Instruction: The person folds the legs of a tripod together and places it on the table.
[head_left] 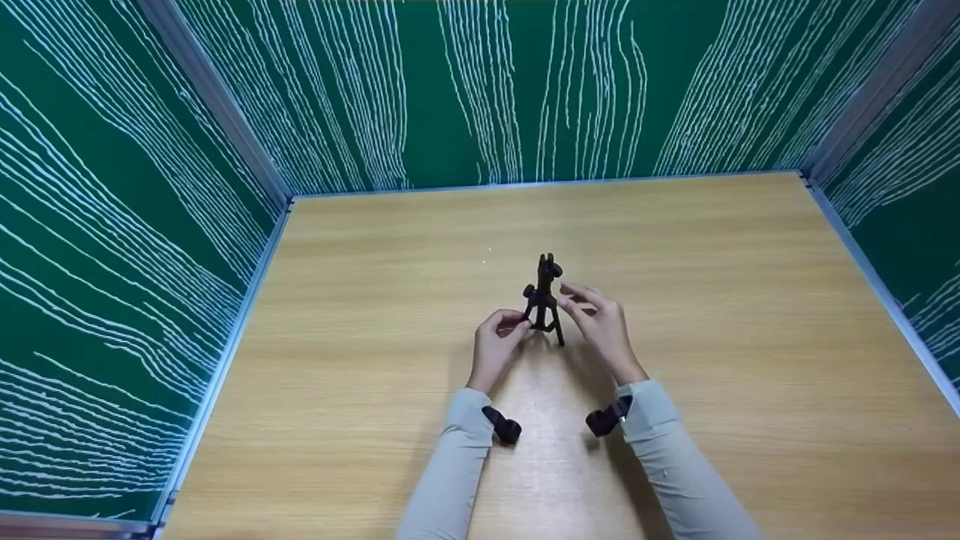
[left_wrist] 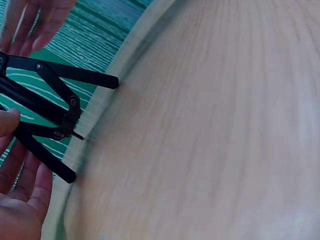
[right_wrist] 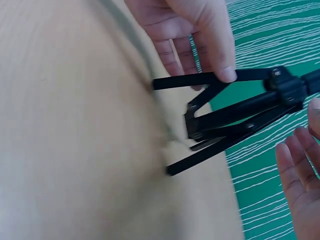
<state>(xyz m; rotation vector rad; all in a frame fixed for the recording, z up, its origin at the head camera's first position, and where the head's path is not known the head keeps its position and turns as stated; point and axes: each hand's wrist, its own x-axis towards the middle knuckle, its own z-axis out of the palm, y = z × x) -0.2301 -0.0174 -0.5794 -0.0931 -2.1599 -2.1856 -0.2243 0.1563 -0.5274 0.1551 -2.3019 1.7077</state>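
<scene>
A small black tripod [head_left: 547,300] stands upright on the wooden table, its legs spread and a clamp-like head with knobs on top. My left hand [head_left: 498,346] pinches one of its legs; in the left wrist view the thumb of that left hand [left_wrist: 22,195] lies on the leg, and the right wrist view shows the left hand [right_wrist: 200,35] from the other side. Close beside the tripod's column is my right hand [head_left: 604,330], its fingers extended and loosely bent. In the right wrist view, the right hand [right_wrist: 302,180] appears slightly apart from the tripod [right_wrist: 235,112].
The wooden table [head_left: 360,300] is bordered by green panels [head_left: 435,90] with wavy white lines at the back and both sides. Metal posts [head_left: 217,97] stand at the corners. Black cameras [head_left: 504,426] are strapped to both wrists. Tiny white specks lie beyond the tripod.
</scene>
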